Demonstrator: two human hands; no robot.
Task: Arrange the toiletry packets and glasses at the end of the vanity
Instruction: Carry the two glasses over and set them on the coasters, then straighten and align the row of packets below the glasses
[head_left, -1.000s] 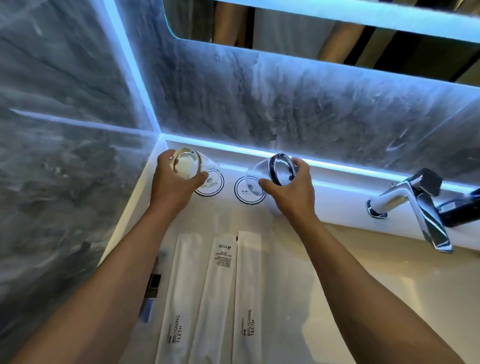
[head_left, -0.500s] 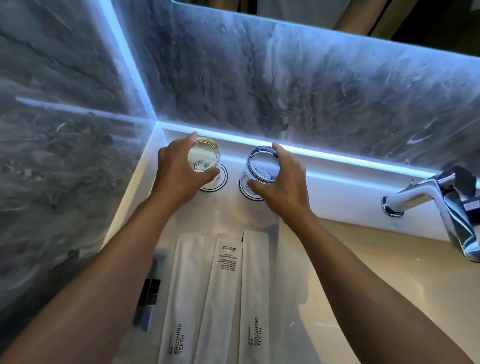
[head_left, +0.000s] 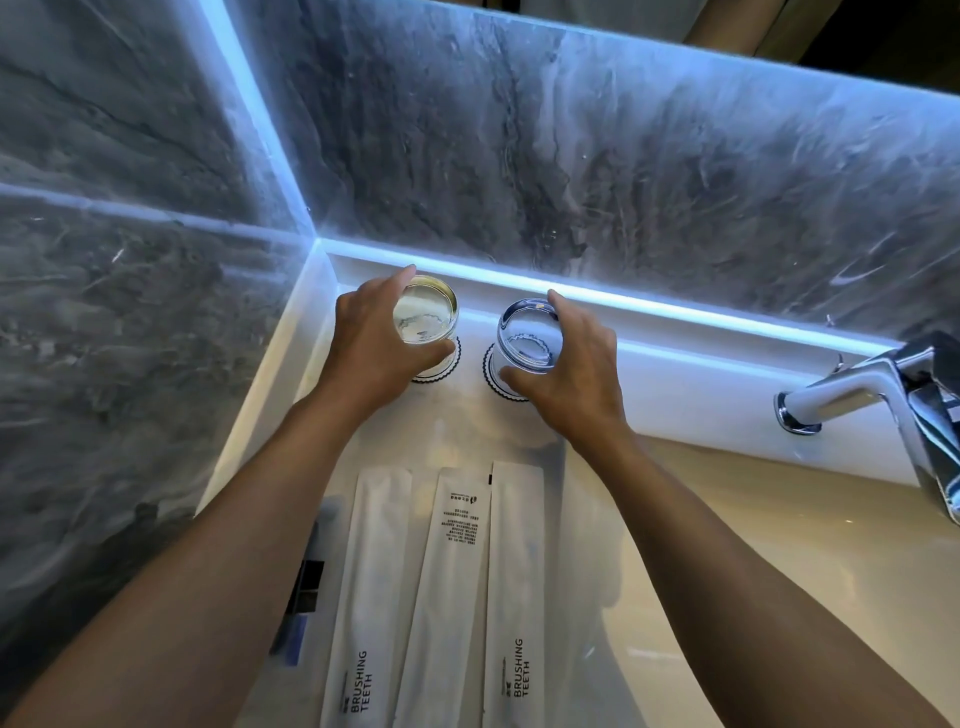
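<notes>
Two clear glasses stand upright at the far left end of the white vanity (head_left: 675, 395), each over a round paper coaster. My left hand (head_left: 371, 343) grips the left glass (head_left: 427, 310) from its left side; its coaster (head_left: 451, 366) shows beneath. My right hand (head_left: 569, 364) grips the right glass (head_left: 530, 335) from the right, above the second coaster (head_left: 493, 382). Whether the glasses rest on the coasters I cannot tell. Nearer me lie three long white toiletry packets side by side: left packet (head_left: 369, 597), middle packet (head_left: 452, 587), right packet (head_left: 514, 597).
Grey marble walls close the corner on the left and behind, with a lit blue strip along the ledge. A chrome tap (head_left: 878, 395) sticks out at the right above the beige basin (head_left: 753, 545). A small dark packet (head_left: 306, 587) lies beside my left forearm.
Both glasses were tilted, mouths toward me, above the coasters; they have been turned upright and lowered over them. The view has tipped downward, so the mirror is gone from sight.
</notes>
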